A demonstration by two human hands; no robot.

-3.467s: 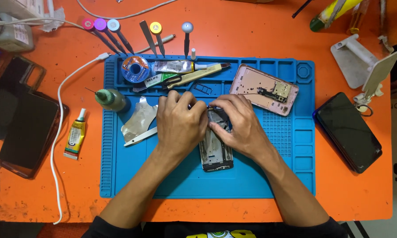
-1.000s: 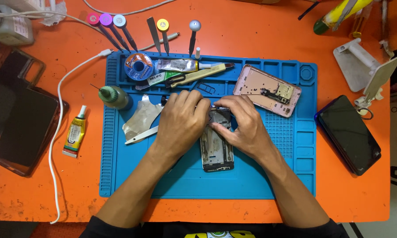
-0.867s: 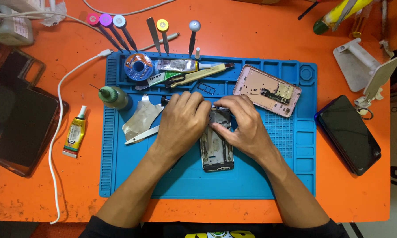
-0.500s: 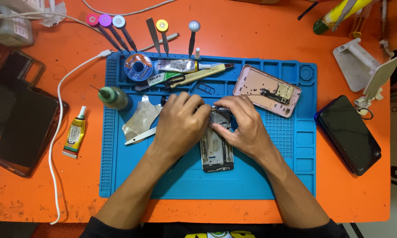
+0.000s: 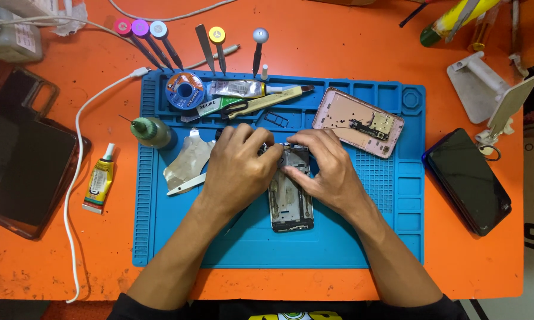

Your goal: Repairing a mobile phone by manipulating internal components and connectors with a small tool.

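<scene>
1. Head view, at the grip: left hand (image 5: 238, 172) and right hand (image 5: 329, 172) both close on the upper end of one opened phone frame (image 5: 290, 198); fingertips meet over its top edge, so what lies beneath them cannot be told.
2. Phone frame: one. It lies flat near the middle of the blue mat (image 5: 279, 249), long axis pointing away from the person.
3. Handling, as a judgement: light, thin and stiff; exposed inner parts look fragile. Best held by the long side rails, not by the bare interior.
4. Just left of the phone frame on the blue mat: one silvery foil sheet (image 5: 187, 160) and one white pry tool (image 5: 187, 185).
5. Beyond the phone frame, at the blue mat's far edge: one solder wire spool (image 5: 184, 90), one silvery tube (image 5: 237, 89), one small green bottle (image 5: 151, 131) farther left.
6. Right of the phone frame, toward the far corner: one pink back cover (image 5: 357, 121), inside facing up.
7. Off the blue mat, on the orange surface (image 5: 350, 41): screwdrivers (image 5: 160, 44) at the far side, about six, count uncertain.
8. Well left of the phone frame: one yellow glue tube (image 5: 99, 185), one white cable (image 5: 77, 172).
9. Well right of the phone frame: one dark phone (image 5: 468, 181), screen up.
</scene>
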